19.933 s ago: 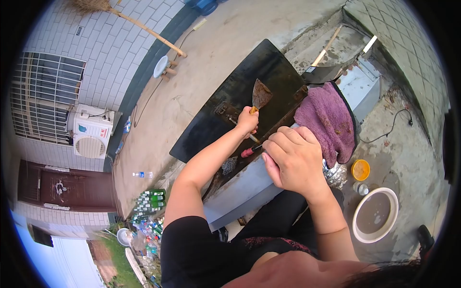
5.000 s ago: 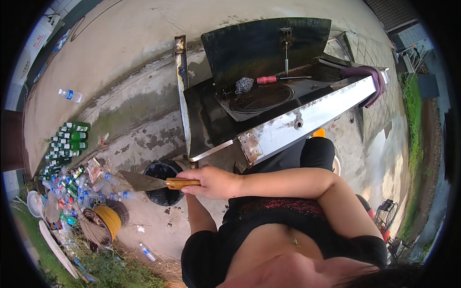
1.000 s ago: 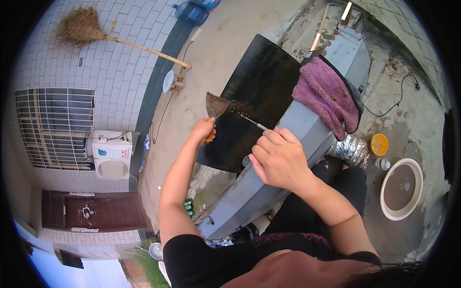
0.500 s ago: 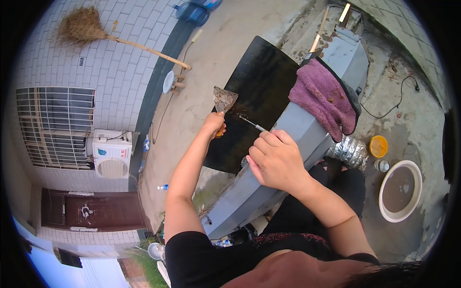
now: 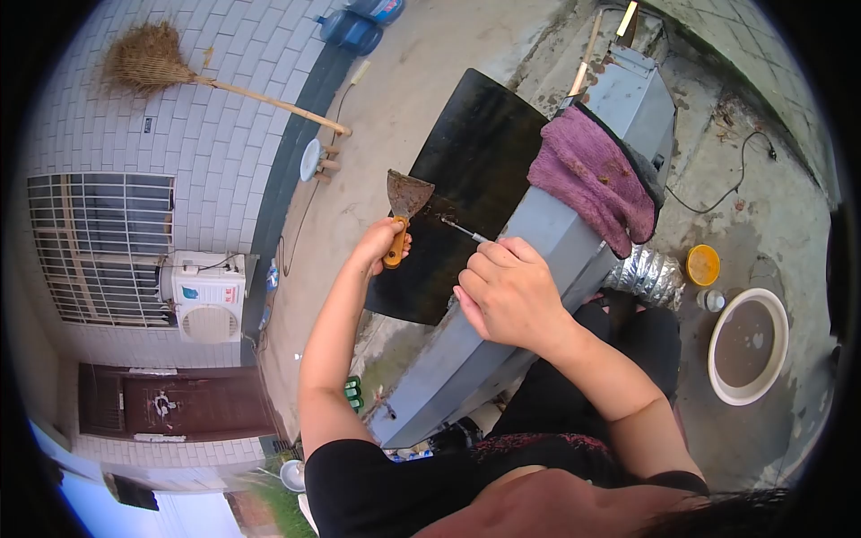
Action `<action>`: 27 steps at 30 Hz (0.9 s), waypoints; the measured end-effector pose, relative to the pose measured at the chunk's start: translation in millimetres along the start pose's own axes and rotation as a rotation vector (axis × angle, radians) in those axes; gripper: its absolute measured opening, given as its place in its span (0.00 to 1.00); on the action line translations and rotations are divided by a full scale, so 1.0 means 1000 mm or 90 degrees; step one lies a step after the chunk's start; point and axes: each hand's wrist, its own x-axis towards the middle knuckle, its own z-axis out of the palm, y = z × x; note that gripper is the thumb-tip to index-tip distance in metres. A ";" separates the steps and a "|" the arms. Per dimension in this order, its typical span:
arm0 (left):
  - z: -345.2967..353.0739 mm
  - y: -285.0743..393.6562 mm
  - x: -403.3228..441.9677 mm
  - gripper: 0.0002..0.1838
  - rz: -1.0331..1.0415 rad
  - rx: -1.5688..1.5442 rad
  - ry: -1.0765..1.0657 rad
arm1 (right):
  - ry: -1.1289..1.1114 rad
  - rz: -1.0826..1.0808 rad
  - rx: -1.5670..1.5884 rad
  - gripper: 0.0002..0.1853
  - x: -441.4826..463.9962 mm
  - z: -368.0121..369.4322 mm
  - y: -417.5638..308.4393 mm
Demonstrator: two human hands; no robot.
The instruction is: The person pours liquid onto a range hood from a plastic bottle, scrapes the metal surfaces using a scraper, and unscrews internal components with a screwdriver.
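Observation:
My left hand [image 5: 384,244] is closed round the yellow wooden handle of a scraper [image 5: 409,195]. The scraper's rusty blade points up, at the left edge of the upright black panel [image 5: 489,134]. A thin metal rod [image 5: 462,229] runs from the panel's rusty bracket toward my right hand [image 5: 511,291]. My right hand is closed over the near side of the grey metal stove body [image 5: 466,363]; what lies inside its fingers is hidden. A purple cloth [image 5: 596,175] hangs over the stove body beyond my right hand.
A foil duct [image 5: 647,276], a yellow bowl [image 5: 703,264], a small jar [image 5: 711,300] and a white basin [image 5: 715,359] of murky water stand at the right. On the left are a stool [image 5: 310,160], a broom [image 5: 269,100] and an air conditioner unit [image 5: 208,296].
Five seconds ago my right hand held the scraper; now my left hand has it. Since half a second ago the scraper has turned slightly, showing more handle, and the view has shifted a little.

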 end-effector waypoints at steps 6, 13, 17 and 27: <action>-0.023 -0.030 -0.007 0.10 -0.027 0.084 0.076 | 0.005 -0.003 0.000 0.08 0.001 0.002 -0.001; 0.022 0.009 0.034 0.10 0.002 0.128 0.096 | 0.003 -0.004 -0.004 0.08 0.001 0.001 0.001; 0.036 0.022 0.046 0.11 -0.008 0.119 0.091 | 0.002 -0.008 0.000 0.08 0.000 0.001 0.002; 0.073 0.067 0.085 0.12 0.054 0.101 0.077 | -0.018 0.000 0.004 0.07 -0.002 0.001 0.001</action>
